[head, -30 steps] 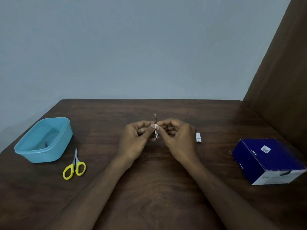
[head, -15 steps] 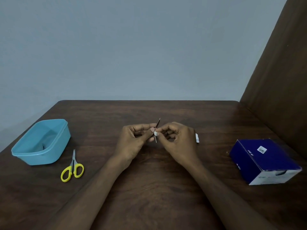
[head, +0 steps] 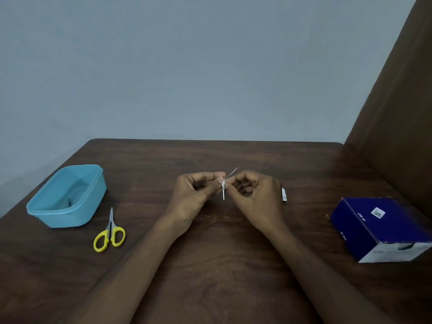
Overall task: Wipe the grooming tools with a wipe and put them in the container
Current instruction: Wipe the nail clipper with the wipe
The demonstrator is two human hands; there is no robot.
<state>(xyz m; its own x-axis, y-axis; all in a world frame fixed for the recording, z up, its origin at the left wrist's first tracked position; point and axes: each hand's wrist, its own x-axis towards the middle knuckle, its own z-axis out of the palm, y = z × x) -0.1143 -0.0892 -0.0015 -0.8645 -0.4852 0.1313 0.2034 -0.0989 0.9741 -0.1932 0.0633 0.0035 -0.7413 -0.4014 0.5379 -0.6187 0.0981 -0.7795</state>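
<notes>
A plain room in a home, by the look of it: a dark wood-grain surface point(head: 210, 265) pushed against a bare grey-blue wall point(head: 187, 66), with a brown panel point(head: 397, 113) rising at the surface's right edge. On the surface sit household items: a blue tub point(head: 67, 197), yellow scissors point(head: 109, 235), a navy box point(head: 383, 228).

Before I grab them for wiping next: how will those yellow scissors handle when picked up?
The yellow scissors look small with thin blades, so probably light and stiff. They lie flat and closed on the table, so rolling seems unlikely. The pointed tips face the blue container; gripping by the loops seems safest.
</notes>
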